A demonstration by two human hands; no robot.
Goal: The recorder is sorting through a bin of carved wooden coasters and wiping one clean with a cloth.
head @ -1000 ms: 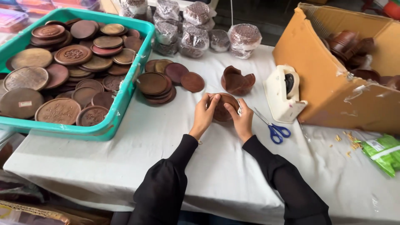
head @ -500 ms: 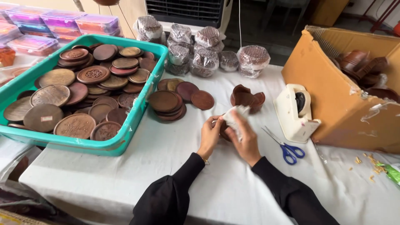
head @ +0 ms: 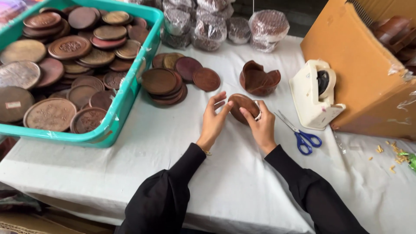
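Item: round brown wooden coaster (head: 242, 106), lying low over the white-covered tabletop (head: 143, 173) at centre. Left hand (head: 213, 121) and right hand (head: 261, 125) are pinching it at opposite edges, fingers (head: 223, 99) partly spread, nothing else in either. Hazards: the light edge grip is inviting a slip; the coaster holder (head: 259, 79), scissors (head: 299, 132) and tape dispenser (head: 315, 93) are lying close, so a sideways slide is risking a knock.

Bright, even daylight, soft shadows on the white bench (head: 130, 173); sharp at centre, slight stretching and blur at the edges.
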